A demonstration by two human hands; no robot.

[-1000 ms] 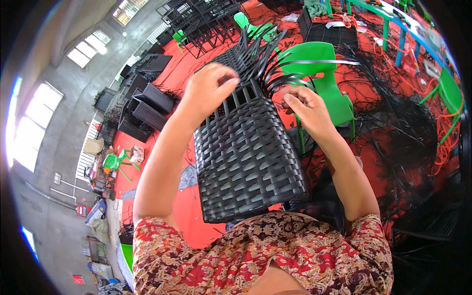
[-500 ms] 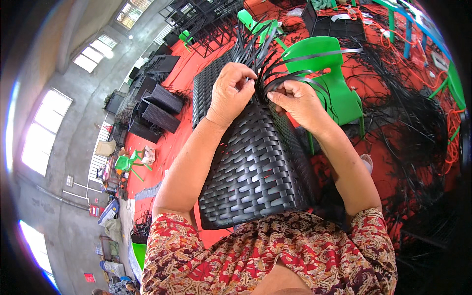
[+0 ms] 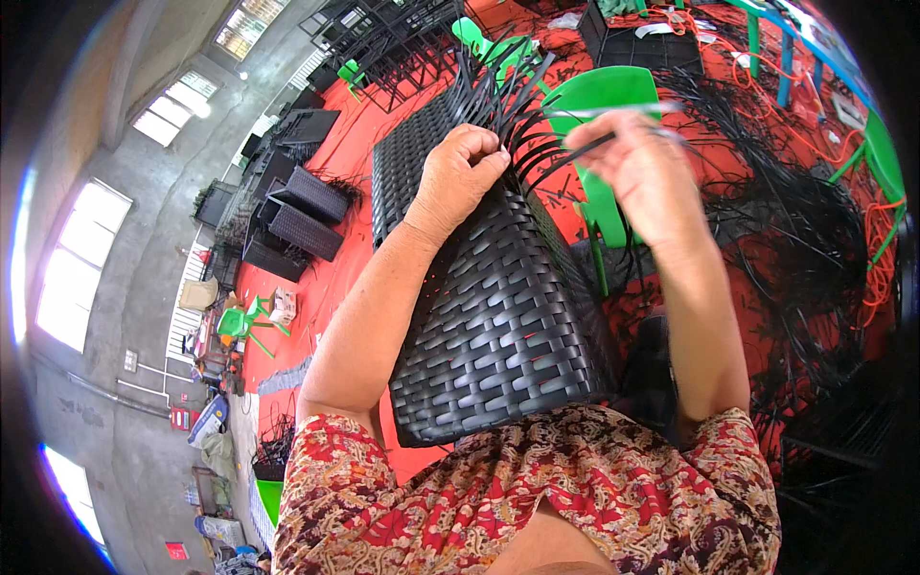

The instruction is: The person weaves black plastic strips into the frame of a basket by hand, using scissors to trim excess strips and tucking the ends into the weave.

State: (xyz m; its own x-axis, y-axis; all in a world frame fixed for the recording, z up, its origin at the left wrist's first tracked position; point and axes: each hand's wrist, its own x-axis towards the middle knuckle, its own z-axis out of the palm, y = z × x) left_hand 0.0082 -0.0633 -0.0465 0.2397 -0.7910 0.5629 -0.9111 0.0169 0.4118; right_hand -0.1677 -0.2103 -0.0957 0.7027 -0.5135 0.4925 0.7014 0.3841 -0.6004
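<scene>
A black woven panel of flat plastic strips (image 3: 489, 335) stretches away from my body, its near end by my chest. At its far part, loose black strips (image 3: 537, 134) fan up and to the right. My left hand (image 3: 460, 177) is closed in a pinch on a strip at the woven edge, where the loose ends come out. To the right, my right hand (image 3: 637, 177) is raised among the strip ends. Motion smears its fingers, so I cannot make out whether they grip one; a dark strip runs up to them.
Beyond my right hand stands a green plastic chair (image 3: 604, 91). Black strips lie heaped (image 3: 805, 230) on the red floor covering at right, beside orange cord (image 3: 877, 259). Dark woven furniture pieces (image 3: 307, 211) stand to the left, near a small green stool (image 3: 244, 321).
My right hand has swung right and up, away from the left hand and the woven edge. The left hand has stayed nearly in place, still pinched.
</scene>
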